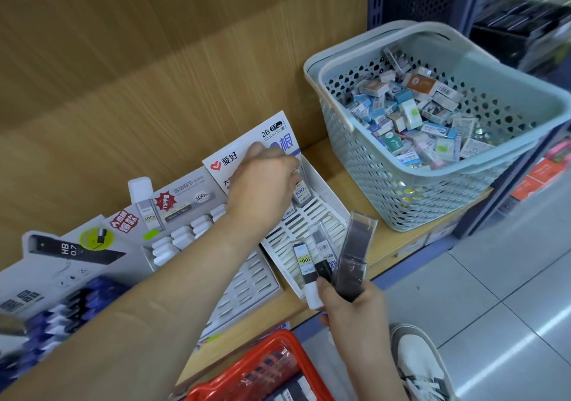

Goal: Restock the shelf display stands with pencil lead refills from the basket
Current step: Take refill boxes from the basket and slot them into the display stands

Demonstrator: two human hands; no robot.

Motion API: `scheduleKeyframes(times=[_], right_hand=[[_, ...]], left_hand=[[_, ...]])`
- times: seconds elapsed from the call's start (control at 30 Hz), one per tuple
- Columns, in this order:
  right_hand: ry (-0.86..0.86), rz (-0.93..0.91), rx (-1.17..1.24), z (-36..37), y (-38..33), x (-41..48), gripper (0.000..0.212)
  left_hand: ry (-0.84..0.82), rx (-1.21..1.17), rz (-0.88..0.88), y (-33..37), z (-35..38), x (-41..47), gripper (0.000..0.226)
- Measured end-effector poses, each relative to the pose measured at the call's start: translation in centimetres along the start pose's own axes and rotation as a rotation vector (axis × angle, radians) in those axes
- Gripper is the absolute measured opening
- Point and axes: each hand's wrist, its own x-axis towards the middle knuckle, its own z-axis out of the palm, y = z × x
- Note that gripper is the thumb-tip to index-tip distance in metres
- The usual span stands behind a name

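My left hand (265, 184) reaches over the white slotted display stand (321, 215) and pinches a lead refill tube (301, 193) at the stand's back row. My right hand (349, 305) grips several refill tubes (333, 261) fanned out above the shelf's front edge. A red basket (234, 379) with more refills sits low in front of me. To the left stand a grey display stand (191, 203) with white-capped refills and another stand (61, 255) marked HB 0.7 with blue refills.
A pale green perforated basket (386, 190) full of small boxes stands on the wooden shelf (383, 252) at right. The wooden back panel (154, 76) rises behind the stands. My shoe (417, 360) is on the grey tiled floor.
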Motion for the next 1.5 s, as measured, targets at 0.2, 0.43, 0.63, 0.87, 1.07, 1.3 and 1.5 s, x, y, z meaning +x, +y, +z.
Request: scheduleKeyframes(times=[0.2, 0.43, 0.63, 0.87, 1.07, 1.3, 1.5], right_hand=[[-0.036, 0.026, -0.01, -0.2, 0.1, 0.0, 0.013], [-0.075, 0.068, 0.085, -0.3, -0.4, -0.2, 0.015], [-0.154, 0.116, 0.255, -0.5, -2.2, -1.3, 0.016], [-0.256, 0.067, 0.345, 0.5, -3.8, -2.7, 0.013], [-0.227, 0.031, 0.33, 2.8, -3.7, -3.8, 0.023], [-0.144, 0.111, 0.36, 3.3, -3.4, -3.7, 0.024], [-0.218, 0.129, 0.35, 4.4, -3.4, -4.7, 0.013]], left_hand=[[-0.088, 0.05, 0.059, 0.5, 0.3, 1.9, 0.007], [-0.008, 0.132, 0.15, -0.5, 0.8, 1.4, 0.016], [-0.214, -0.143, -0.179, 1.6, -2.4, -4.8, 0.033], [-0.244, -1.334, -0.906, 1.5, -4.2, -10.7, 0.042], [-0.185, -1.355, -0.976, 2.8, -4.5, -14.3, 0.018], [-0.155, -1.128, -0.891, -1.4, -6.6, -15.7, 0.015], [-0.198, -0.931, -0.833, -4.5, -8.3, -17.8, 0.016]])
